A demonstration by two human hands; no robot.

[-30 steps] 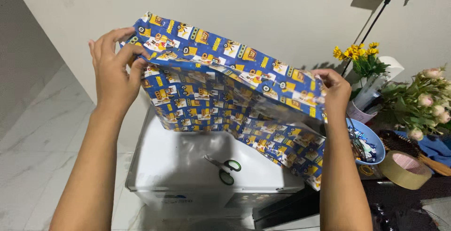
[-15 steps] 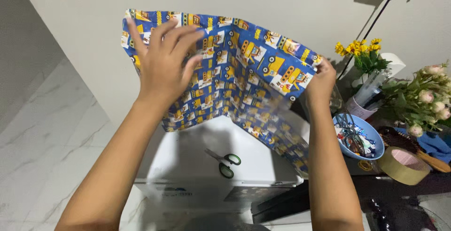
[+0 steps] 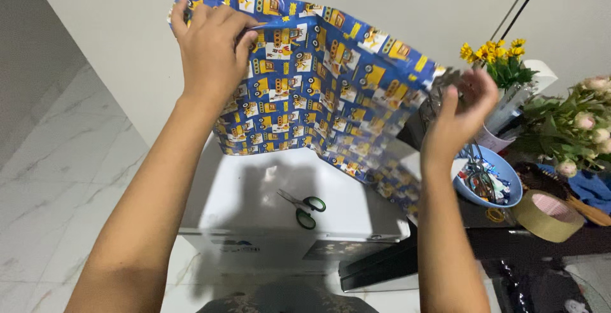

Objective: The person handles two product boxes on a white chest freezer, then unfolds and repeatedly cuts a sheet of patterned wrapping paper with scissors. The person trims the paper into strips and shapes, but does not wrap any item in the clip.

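Head view looks down on a person holding a sheet of blue wrapping paper [image 3: 318, 84], printed with yellow vehicles, up in the air above a white box [image 3: 254, 205]. The left hand [image 3: 213, 52] grips the paper's upper left edge, fingers curled over the top and thumb behind, pinching it. The right hand [image 3: 461, 112] is at the paper's right edge with its fingers loosely spread; it seems to touch or barely catch the edge, but motion blur there makes it hard to be sure.

The paper hangs folded or doubled, its lower part drooping toward the far right corner of the box. On the box lid, nearer the person than the paper, lie green-handled scissors [image 3: 304, 206], untouched. To the right of the box, on a dark table [image 3: 541, 249], sit a blue bowl [image 3: 509, 189] of small odds and ends, a roll of brown tape [image 3: 547, 214], yellow flowers [image 3: 499, 55] and pale roses [image 3: 589, 119].

As a judgement of the work: the paper is only being opened out and handled above the box. No part of the box is covered, no cut or tape is seen on the paper, so laying, folding and taping all appear left to do.
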